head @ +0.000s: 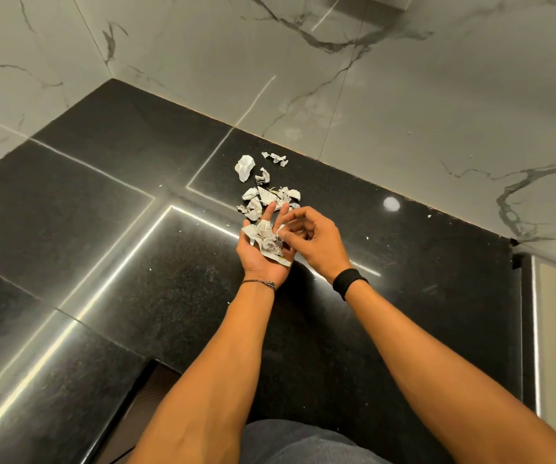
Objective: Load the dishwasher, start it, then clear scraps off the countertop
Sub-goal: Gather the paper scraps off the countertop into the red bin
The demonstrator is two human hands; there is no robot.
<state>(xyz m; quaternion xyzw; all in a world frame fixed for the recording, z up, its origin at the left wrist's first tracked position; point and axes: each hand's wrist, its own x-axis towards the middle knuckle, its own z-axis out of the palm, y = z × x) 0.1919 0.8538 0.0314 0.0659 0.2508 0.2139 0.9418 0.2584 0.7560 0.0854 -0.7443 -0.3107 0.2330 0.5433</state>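
Resting palm-up over the black polished surface [136, 262], the left hand [263, 252] lies flat with fingers [269, 211] spread wide, cradling a small heap of crumpled paper scraps [268, 239]. The right hand [313, 239] hovers just beside it on the right, fingers curled narrow and pinching one pale scrap at the edge of that heap. More loose scraps [259, 195] lie on the surface just beyond the left fingertips, with a few further pieces [244, 167] nearer the far wall. No writing on the paper can be read. A thin bracelet [263, 282] circles the left wrist, a black band [350, 283] the right. White marble-veined wall tiles [403, 112] rise behind, and tiny crumbs dot the surface.
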